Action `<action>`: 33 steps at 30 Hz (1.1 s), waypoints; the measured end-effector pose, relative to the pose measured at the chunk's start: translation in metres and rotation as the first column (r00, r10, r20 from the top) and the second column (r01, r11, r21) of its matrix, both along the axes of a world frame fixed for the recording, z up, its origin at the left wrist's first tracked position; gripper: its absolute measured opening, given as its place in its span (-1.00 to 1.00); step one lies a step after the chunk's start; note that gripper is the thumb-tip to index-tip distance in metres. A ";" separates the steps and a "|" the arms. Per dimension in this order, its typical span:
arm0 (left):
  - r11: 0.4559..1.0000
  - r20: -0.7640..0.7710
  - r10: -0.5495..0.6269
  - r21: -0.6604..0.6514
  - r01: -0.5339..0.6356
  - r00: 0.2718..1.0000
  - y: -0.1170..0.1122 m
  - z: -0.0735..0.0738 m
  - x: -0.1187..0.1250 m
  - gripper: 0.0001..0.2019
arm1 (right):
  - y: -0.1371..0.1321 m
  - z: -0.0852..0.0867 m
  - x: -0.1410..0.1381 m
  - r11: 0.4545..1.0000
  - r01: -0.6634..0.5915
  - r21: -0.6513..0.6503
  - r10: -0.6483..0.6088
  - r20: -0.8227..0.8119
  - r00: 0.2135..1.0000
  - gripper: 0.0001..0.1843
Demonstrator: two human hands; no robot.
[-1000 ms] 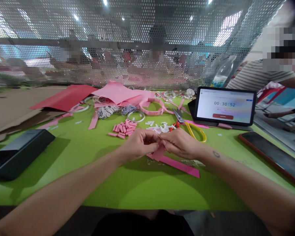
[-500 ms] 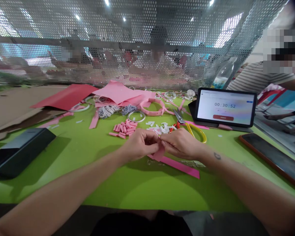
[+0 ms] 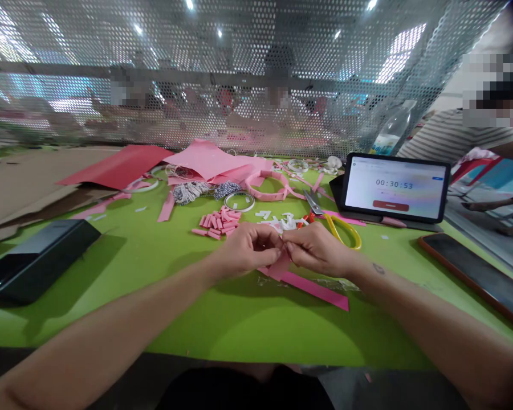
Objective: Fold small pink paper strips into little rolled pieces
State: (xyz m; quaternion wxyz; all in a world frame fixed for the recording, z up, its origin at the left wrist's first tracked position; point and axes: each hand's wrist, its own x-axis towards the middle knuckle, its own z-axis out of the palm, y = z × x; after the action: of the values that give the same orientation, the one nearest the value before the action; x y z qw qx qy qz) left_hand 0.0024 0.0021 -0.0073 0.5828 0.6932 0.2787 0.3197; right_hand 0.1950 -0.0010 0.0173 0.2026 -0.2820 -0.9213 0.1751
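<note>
My left hand (image 3: pixel 253 248) and my right hand (image 3: pixel 318 248) meet over the middle of the green table, both closed in a pinch. Between their fingertips is a light pink paper strip (image 3: pixel 279 267), its free end hanging down; the pinched part is mostly hidden by the fingers. Under it, a bright pink strip (image 3: pixel 318 291) lies flat on the table. A pile of small pink paper rolls (image 3: pixel 220 222) sits just beyond my left hand. Behind my right hand lie scissors (image 3: pixel 341 230) with yellow and red handles, beside white paper scraps (image 3: pixel 287 221).
Pink sheets (image 3: pixel 205 162), a red sheet (image 3: pixel 122 166) and cardboard (image 3: pixel 29 176) lie at the back left. A pink ring (image 3: pixel 267 193) and tape roll (image 3: pixel 239 208) are mid-table. A dark box (image 3: pixel 43 256) stands left; a tablet (image 3: pixel 395 191) and phone (image 3: pixel 474 273) are right.
The fingers have shifted slightly on the light pink strip, with the right fingertips a little changed in position. The whole view has moved slightly; the tablet's timer has advanced by one second.
</note>
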 end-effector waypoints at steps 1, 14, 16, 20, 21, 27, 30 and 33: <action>1.000 0.004 -0.002 0.003 0.002 1.000 0.000 0.000 0.000 -0.94 | 0.000 0.000 0.000 1.000 0.000 0.000 0.000 -0.011 1.000 -0.77; 1.000 0.029 0.022 0.012 -0.022 0.999 0.000 0.000 0.001 -0.96 | 0.001 -0.003 -0.004 0.989 0.146 0.033 -0.144 -0.040 0.989 -0.80; 0.997 0.060 0.070 0.016 -0.072 0.996 0.001 0.001 0.001 -0.94 | 0.005 -0.003 -0.001 0.968 0.245 0.050 -0.240 -0.091 0.966 -0.78; 0.979 0.133 0.203 0.001 -0.205 0.970 0.005 0.003 -0.001 -0.95 | 0.018 -0.003 0.010 0.904 0.420 0.083 -0.414 -0.080 0.907 -0.73; 0.975 0.153 0.224 -0.020 -0.223 0.963 0.006 0.004 -0.001 -0.95 | 0.021 -0.004 0.012 0.896 0.429 0.113 -0.429 -0.027 0.903 -0.71; 0.944 0.164 0.294 -0.204 -0.259 0.942 0.009 0.006 -0.001 -0.92 | 0.026 -0.009 0.017 0.884 0.326 0.336 -0.443 0.375 0.814 -0.75; 0.925 0.164 0.313 -0.278 -0.260 0.935 0.010 0.005 0.000 -0.87 | 0.025 -0.009 0.017 0.873 0.328 0.360 -0.467 0.429 0.773 -0.78; 0.911 0.164 0.321 -0.321 -0.257 0.933 0.012 0.003 0.000 -0.85 | 0.027 -0.008 0.019 0.864 0.342 0.369 -0.484 0.420 0.768 -0.76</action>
State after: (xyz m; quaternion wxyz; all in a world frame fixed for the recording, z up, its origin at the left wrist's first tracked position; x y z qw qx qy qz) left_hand 0.0021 0.0138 -0.0040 0.6518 0.5109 0.3592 0.4301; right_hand 0.2137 0.0257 0.0097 0.0276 -0.4844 -0.8706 -0.0809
